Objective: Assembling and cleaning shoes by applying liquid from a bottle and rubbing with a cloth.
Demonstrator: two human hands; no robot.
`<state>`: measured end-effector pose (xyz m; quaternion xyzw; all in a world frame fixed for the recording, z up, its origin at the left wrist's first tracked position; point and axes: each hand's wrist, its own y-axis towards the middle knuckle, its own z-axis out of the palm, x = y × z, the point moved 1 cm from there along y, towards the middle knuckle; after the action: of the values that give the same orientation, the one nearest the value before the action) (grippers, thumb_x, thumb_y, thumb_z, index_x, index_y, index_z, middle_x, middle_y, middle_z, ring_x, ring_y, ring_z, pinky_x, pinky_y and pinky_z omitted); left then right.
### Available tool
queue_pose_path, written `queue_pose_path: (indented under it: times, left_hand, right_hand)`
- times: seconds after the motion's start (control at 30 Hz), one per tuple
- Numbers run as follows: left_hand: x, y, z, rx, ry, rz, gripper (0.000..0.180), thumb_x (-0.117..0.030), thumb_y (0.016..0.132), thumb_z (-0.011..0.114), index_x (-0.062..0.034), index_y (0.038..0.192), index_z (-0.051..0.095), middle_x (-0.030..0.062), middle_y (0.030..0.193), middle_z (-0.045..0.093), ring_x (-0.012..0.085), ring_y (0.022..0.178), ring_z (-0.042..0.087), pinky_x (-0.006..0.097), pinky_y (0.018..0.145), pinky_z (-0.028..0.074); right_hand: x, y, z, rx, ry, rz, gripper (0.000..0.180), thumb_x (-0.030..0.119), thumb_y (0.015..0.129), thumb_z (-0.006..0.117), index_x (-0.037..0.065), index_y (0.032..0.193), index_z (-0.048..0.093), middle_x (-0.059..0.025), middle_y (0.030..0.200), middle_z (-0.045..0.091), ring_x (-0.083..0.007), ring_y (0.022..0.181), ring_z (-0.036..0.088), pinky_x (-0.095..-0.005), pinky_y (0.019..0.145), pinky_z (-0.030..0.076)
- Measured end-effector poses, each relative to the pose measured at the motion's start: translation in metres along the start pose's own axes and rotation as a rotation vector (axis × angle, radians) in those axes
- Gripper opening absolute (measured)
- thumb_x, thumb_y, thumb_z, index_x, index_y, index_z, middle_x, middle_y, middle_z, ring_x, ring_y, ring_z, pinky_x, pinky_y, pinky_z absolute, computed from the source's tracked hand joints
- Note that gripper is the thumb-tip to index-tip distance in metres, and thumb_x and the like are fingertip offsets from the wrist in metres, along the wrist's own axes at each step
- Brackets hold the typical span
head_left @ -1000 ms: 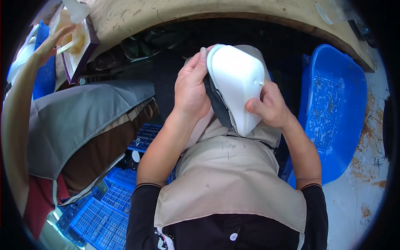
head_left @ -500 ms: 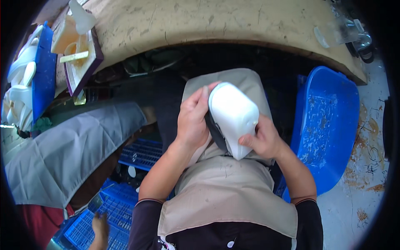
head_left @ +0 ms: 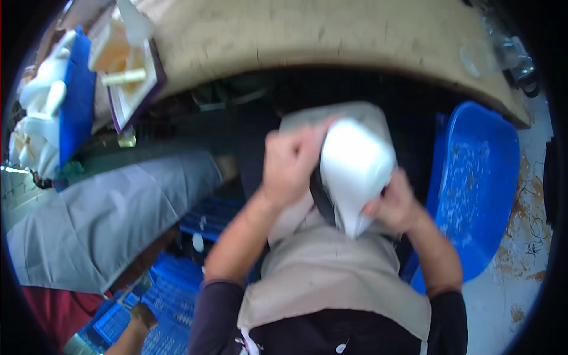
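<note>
Your two hands support the white form at the centre of the frame, above the lap of your beige apron (head_left: 331,278). The white form (head_left: 357,160) lies between the hands, its narrow end pointing toward the bottom of the frame. Your left hand (head_left: 290,163) grips its upper-left edge, fingers curled; motion blur hides their exact contact. Your right hand (head_left: 397,204) pinches its lower-right edge, thumb on the face. A black strip (head_left: 321,198) runs along the left side, below your left hand.
</note>
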<state>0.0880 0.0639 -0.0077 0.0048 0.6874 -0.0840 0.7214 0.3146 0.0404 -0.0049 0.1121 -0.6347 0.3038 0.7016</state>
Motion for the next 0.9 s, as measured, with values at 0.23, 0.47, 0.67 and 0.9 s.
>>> queue_pose_path:
  times: [0.23,0.47,0.67,0.9]
  left_hand:
    - [0.02,-0.007,0.008,-0.202,-0.112,-0.054,0.045,-0.033,0.109,0.05,0.0068,0.123,0.066,0.0129,0.105,0.072,0.0165,0.09,0.064,0.027,0.081,0.052]
    - [0.061,-0.035,-0.005,0.093,-0.119,-0.191,0.061,-0.046,0.108,0.049,0.0049,0.14,0.052,0.0189,0.117,0.068,0.0213,0.093,0.067,0.03,0.085,0.055]
    - [0.041,-0.037,0.002,0.053,0.083,-0.261,0.063,-0.05,0.107,0.05,0.006,0.137,0.053,0.0217,0.12,0.066,0.0241,0.097,0.067,0.034,0.088,0.056]
    - [0.061,-0.038,-0.006,0.114,-0.072,-0.367,0.055,-0.042,0.105,0.058,0.0088,0.126,0.059,0.0239,0.107,0.069,0.0263,0.091,0.069,0.034,0.079,0.058]
  right_hand:
    - [-0.04,0.024,0.01,-0.063,0.26,0.071,0.077,0.028,0.079,0.083,-0.004,0.14,0.049,-0.0213,0.124,0.064,-0.0305,0.107,0.063,-0.042,0.096,0.051]
    - [-0.068,0.027,0.007,0.032,0.241,0.153,0.085,0.029,0.078,0.083,-0.002,0.146,0.043,-0.0231,0.129,0.061,-0.036,0.109,0.064,-0.0444,0.097,0.051]
    - [-0.056,0.029,0.013,-0.003,0.148,0.133,0.087,0.029,0.077,0.083,-0.002,0.147,0.04,-0.0241,0.129,0.06,-0.0378,0.109,0.064,-0.0459,0.099,0.051]
    - [-0.069,0.027,0.014,-0.086,0.172,0.177,0.094,0.03,0.075,0.085,-0.002,0.149,0.037,-0.0245,0.13,0.059,-0.0384,0.11,0.063,-0.0483,0.099,0.051]
